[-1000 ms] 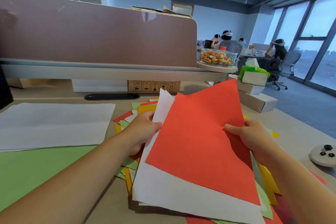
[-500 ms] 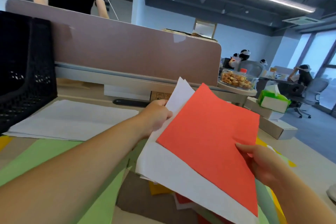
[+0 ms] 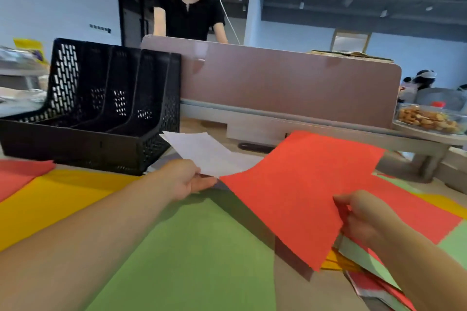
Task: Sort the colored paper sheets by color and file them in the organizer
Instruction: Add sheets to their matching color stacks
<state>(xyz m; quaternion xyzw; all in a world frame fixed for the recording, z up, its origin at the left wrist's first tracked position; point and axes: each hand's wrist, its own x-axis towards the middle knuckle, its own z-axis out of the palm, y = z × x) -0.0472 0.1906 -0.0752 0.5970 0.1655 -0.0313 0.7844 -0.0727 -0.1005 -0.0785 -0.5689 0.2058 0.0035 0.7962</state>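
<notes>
At the far left edge a red pile (image 3: 20, 174) and a yellow sheet (image 3: 50, 204) lie sorted on the desk (image 3: 303, 295). Behind them, upper left, stands the black organizer (image 3: 101, 113); no paper shows in its slots, so filing looks not yet begun. A green sheet (image 3: 189, 247) fills the lower centre. The left hand (image 3: 184, 179) pinches a white sheet (image 3: 202, 154) at its near corner, just right of the organizer's front corner. The right hand (image 3: 364, 217), fingers curled, grips the near edge of a lifted red sheet (image 3: 298, 184). A mixed stack (image 3: 353, 260) at lower right remains unsorted. Open room lies over the green sheet, while the divider (image 3: 278, 83) closes off the back.
</notes>
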